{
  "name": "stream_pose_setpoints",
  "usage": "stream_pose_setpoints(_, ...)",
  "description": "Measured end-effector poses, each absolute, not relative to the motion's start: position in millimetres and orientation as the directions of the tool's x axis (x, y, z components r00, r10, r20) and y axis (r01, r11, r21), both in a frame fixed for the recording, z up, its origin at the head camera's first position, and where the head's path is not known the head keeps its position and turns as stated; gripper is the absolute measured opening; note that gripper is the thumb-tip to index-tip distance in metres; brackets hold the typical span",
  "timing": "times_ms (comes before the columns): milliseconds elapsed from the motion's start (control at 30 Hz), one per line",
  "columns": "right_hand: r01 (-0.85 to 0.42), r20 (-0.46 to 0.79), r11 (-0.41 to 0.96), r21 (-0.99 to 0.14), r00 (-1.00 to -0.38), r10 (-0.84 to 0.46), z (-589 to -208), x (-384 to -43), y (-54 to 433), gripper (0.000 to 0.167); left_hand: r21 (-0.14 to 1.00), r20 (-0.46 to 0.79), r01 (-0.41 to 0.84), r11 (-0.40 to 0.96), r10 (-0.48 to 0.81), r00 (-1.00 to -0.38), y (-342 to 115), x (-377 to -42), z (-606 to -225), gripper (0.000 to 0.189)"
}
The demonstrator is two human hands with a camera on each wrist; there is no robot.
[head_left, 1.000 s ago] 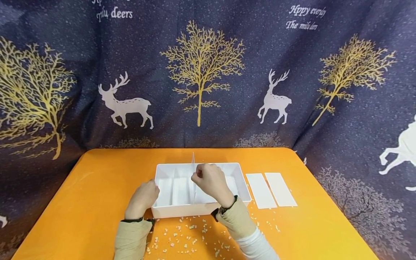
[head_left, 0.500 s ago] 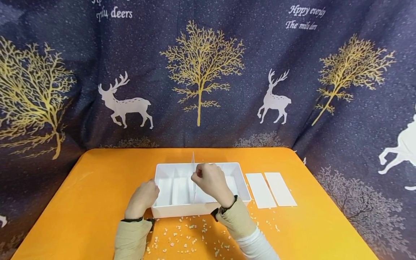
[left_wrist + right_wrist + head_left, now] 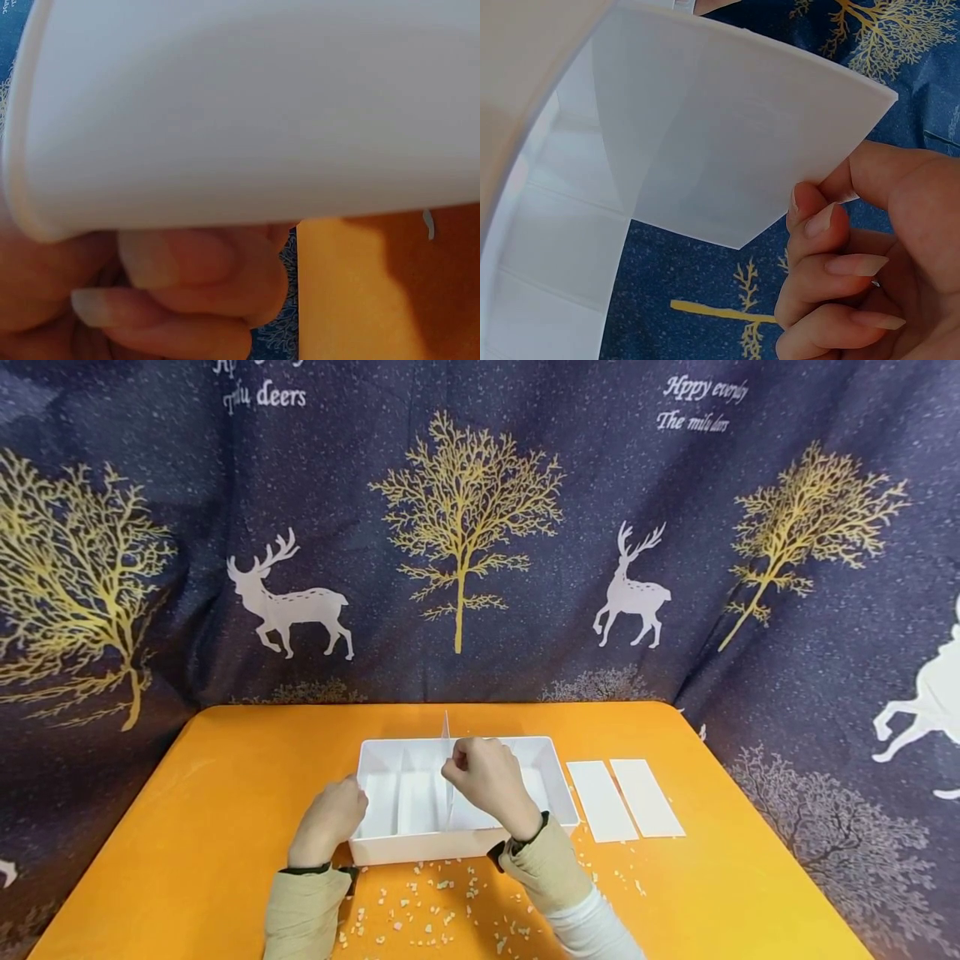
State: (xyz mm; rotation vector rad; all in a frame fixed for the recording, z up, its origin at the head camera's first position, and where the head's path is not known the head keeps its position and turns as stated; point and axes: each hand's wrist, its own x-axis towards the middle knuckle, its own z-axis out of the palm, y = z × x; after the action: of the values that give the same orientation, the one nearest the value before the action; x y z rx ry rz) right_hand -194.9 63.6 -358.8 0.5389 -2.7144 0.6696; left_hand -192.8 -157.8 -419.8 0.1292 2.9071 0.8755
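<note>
A white rectangular box [image 3: 427,847] sits on the orange table. A thin white divider panel [image 3: 720,127] stands across its middle, its far top corner rising above the back rim. My right hand [image 3: 491,781] is over the box and pinches the panel's edge between thumb and index finger, other fingers curled, as the right wrist view shows. My left hand [image 3: 330,817] grips the box's left wall, with curled fingers [image 3: 202,270] against the wall in the left wrist view. Left of the held panel, another white divider [image 3: 400,789] stands inside the box.
Two flat white panels [image 3: 602,802] lie side by side on the table [image 3: 247,777], right of the box. Small pale crumbs [image 3: 408,902] are scattered along the front and right of the box. A dark curtain [image 3: 420,527] with deer and trees hangs behind the table.
</note>
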Motion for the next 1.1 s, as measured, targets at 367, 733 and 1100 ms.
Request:
stream_pose_setpoints(367,-0.428,0.368,0.822,-0.375,-0.883,-0.292,-357.4,-194.5,64.0,0.028,0.539,-0.061,0.068,0.839,0.12,-0.991,-158.4,-193.4,-420.6,0.032)
stream_pose_setpoints(733,-0.429,0.375,0.82,-0.379,-0.881,-0.288,-356.3,-194.3,64.2,0.025,0.544,-0.066,0.073,0.836,0.129,-0.989,-159.0,-192.9,-420.0,0.033)
stream_pose_setpoints(1100,-0.43,0.381,0.821,-0.375,-0.879,-0.286,-357.0,-195.5,64.0,0.027,0.547,-0.061,0.072,0.834,0.126,-0.99,-159.2,-193.3,-420.5,0.033)
